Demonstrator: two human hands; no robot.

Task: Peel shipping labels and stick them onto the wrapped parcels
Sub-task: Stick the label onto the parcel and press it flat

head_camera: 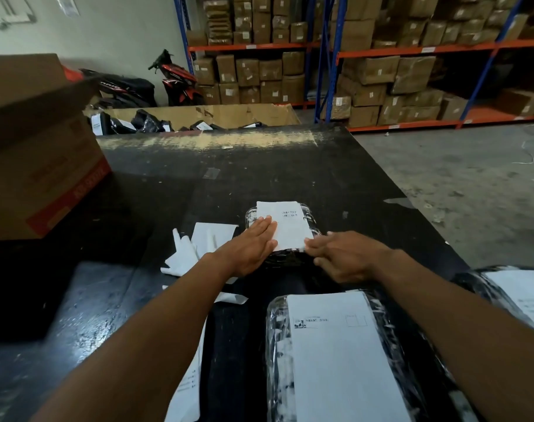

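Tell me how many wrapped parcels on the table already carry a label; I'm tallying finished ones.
3. One parcel lies under both hands mid-table, one parcel lies nearest the camera, and one parcel is cut off at the right edge. More may lie out of frame.

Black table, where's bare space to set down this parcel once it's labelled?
The far stretch of the table, between the cardboard box and the right edge, is bare. The near-left corner is free too. Crowded: backing papers left of the small parcel, and labelled parcels close in front.

Left hand (253, 245) flat on label (285, 225) atop parcel (313, 220); right hand (348, 258) at corner.
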